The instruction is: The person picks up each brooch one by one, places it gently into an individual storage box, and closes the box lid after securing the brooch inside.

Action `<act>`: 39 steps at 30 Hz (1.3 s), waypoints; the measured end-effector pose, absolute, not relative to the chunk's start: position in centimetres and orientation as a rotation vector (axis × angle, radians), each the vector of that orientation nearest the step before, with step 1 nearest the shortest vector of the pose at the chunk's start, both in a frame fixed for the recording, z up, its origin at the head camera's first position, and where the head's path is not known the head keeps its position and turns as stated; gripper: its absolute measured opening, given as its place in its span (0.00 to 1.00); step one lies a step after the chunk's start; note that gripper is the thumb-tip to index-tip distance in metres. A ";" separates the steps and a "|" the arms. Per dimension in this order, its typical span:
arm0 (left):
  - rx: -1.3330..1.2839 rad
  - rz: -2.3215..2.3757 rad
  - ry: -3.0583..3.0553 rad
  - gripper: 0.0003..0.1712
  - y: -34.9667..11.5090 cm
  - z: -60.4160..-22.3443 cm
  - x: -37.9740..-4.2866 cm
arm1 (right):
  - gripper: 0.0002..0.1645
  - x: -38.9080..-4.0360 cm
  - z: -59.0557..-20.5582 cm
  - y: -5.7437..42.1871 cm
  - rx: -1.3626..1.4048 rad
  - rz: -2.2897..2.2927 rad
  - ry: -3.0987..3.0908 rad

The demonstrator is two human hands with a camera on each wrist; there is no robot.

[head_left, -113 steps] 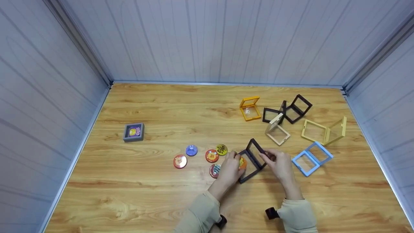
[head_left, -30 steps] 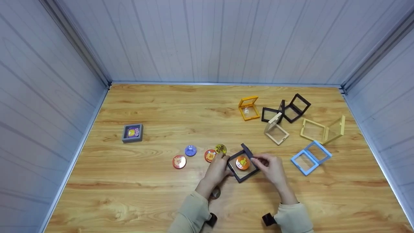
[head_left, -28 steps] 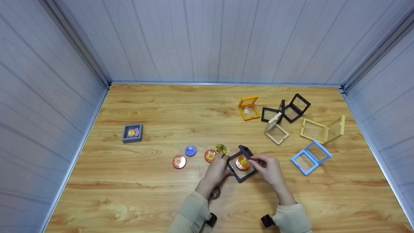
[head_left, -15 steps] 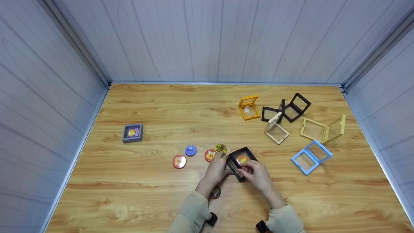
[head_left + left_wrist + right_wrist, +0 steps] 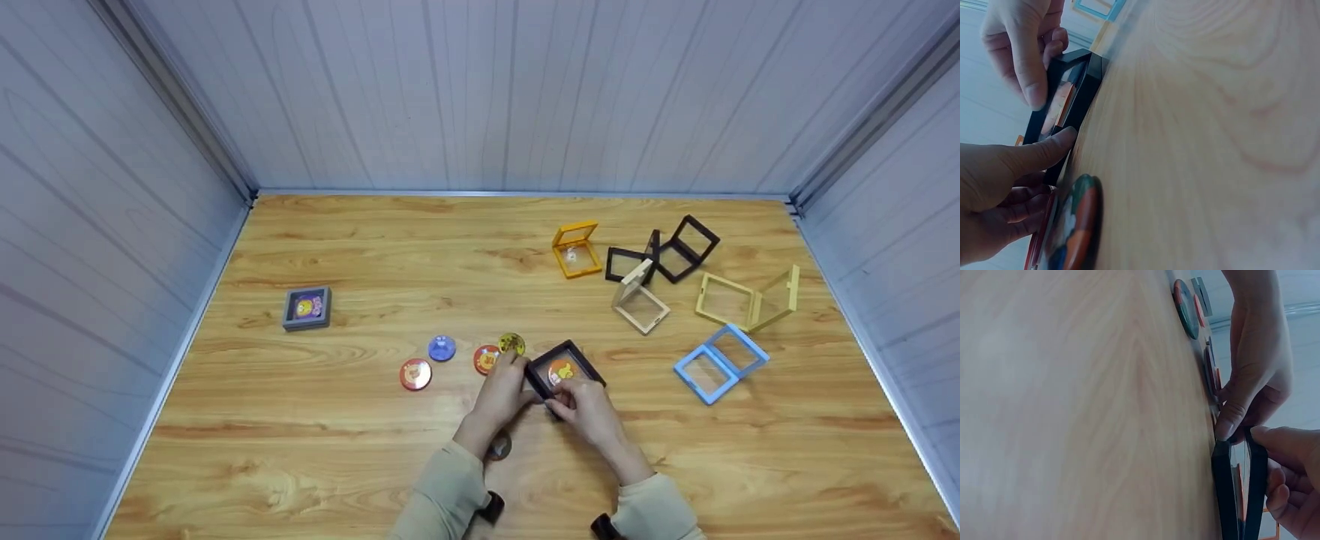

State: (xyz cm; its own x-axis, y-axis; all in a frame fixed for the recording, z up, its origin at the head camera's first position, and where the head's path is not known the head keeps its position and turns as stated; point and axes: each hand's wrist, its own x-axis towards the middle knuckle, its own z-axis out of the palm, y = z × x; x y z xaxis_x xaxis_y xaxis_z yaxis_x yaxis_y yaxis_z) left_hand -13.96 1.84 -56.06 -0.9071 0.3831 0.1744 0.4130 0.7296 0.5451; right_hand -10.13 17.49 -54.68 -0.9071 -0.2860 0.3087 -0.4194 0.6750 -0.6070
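Note:
A black square display frame [image 5: 587, 364] with clear panes lies in front of me, an orange round badge [image 5: 560, 370] inside it. My left hand [image 5: 499, 394] holds the frame's near left corner; in the left wrist view its thumb [image 5: 1053, 147] lies on the lower half. My right hand [image 5: 592, 416] pinches the lid's near edge, its thumb [image 5: 1275, 440] on the lid in the right wrist view. There the lid [image 5: 1256, 489] stands slightly apart from the base [image 5: 1224, 489], with the badge's edge between them. Beside my left hand lie a yellow badge [image 5: 512, 343] and a red badge [image 5: 486, 359].
Further left are a blue badge [image 5: 442, 348], another red badge [image 5: 415, 374] and a grey frame [image 5: 307, 323] with a badge inside. A dark badge [image 5: 500, 447] lies by my left wrist. Several opened frames stand at right, including blue [image 5: 694, 380] and orange [image 5: 588, 273] ones.
The orange badge has gone from my left hand into the black frame. My right hand has swung the lid down over it, moving left and toward me. The dark badge now lies nearer me.

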 end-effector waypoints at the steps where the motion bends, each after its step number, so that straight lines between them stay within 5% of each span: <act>1: -0.661 -0.921 -2.880 0.25 1.8 -56.0 -14.0 | 0.07 -10.1 -54.7 17.4 0.576 1.042 -2.708; 13: -0.714 -0.891 -2.885 0.31 1.7 -55.2 -13.7 | 0.08 -10.3 -54.9 17.3 0.603 0.909 -2.741; 23: -1.055 -0.542 -2.672 0.11 1.4 -54.3 -14.1 | 0.06 -10.0 -54.4 17.7 0.584 1.029 -2.714; 39: -1.448 0.036 -2.522 0.07 2.5 -53.7 -14.7 | 0.07 -12.3 -51.4 22.3 0.356 1.004 -2.746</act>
State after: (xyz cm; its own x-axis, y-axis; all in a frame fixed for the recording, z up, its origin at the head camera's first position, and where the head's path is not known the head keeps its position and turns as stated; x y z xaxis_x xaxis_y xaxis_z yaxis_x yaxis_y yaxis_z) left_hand -14.69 2.46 -53.75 -0.4836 0.8548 0.1884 0.8490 0.5104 -0.1364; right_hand -12.34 22.25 -51.44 -0.9519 -0.1565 0.2635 -0.2896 0.7411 -0.6057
